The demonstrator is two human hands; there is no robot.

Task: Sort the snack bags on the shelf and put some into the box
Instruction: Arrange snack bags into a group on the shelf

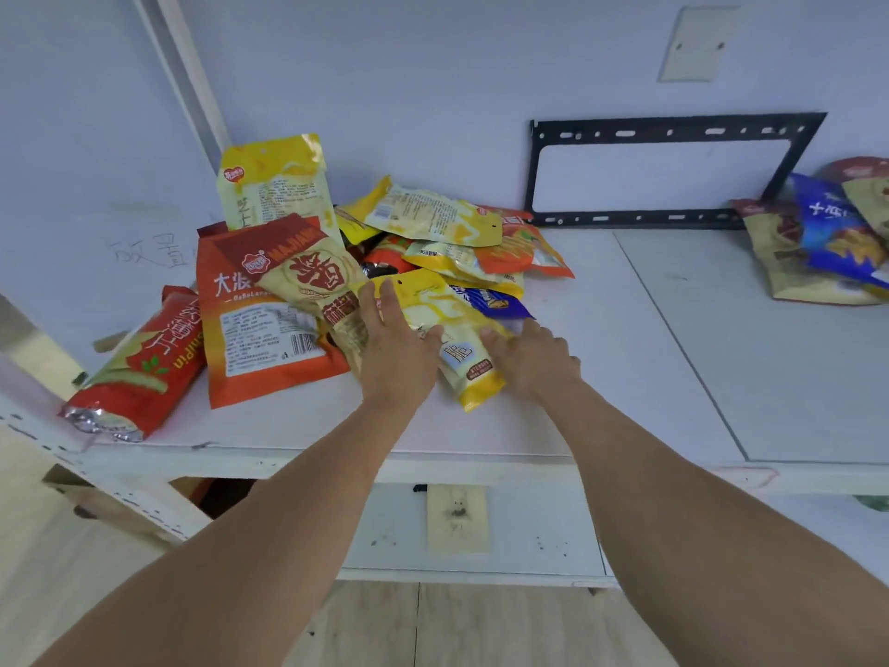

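A heap of snack bags lies on the white shelf (pixel 625 358). At its front is a yellow bag (pixel 450 329). My left hand (pixel 397 349) lies with straight fingers on that bag's left side and on a beige bag (pixel 317 281). My right hand (pixel 531 356) touches the yellow bag's right edge, its thumb on the bag and its fingers curled beside it on the shelf. A large orange bag (pixel 255 339) and a red bag (pixel 139 373) lie to the left. Another yellow bag (pixel 274 185) stands against the wall. No box is in view.
A second, smaller pile with a blue bag (pixel 832 233) sits at the shelf's right end. A black metal bracket (pixel 673 132) leans against the back wall. The red bag overhangs the shelf's front left edge. Wooden floor shows below.
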